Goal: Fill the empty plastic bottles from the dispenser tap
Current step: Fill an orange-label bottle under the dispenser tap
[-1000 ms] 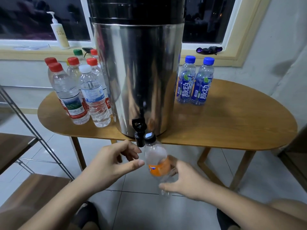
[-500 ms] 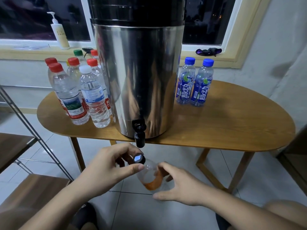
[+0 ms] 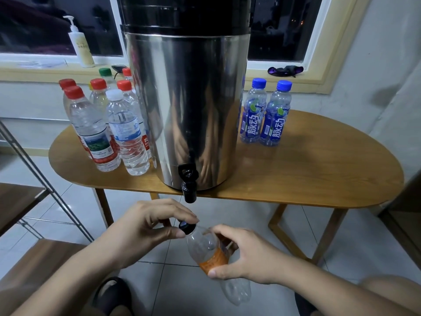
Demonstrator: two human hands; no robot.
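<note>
Lower centre: right hand (image 3: 246,256) wraps orange-label bottle (image 3: 205,245) to brace it; left hand (image 3: 145,231) pinches its black cap (image 3: 187,227), likely to unscrew. Held below dispenser tap (image 3: 189,185), ready for filling.

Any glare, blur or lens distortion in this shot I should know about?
Head view: sharp, no motion blur on the left hand pinching the black cap or the right hand gripping the bottle; the steel dispenser shows streaky mirror reflections; the wide lens bows the table edge; the windows are dark, so light is indoor and soft.
</note>
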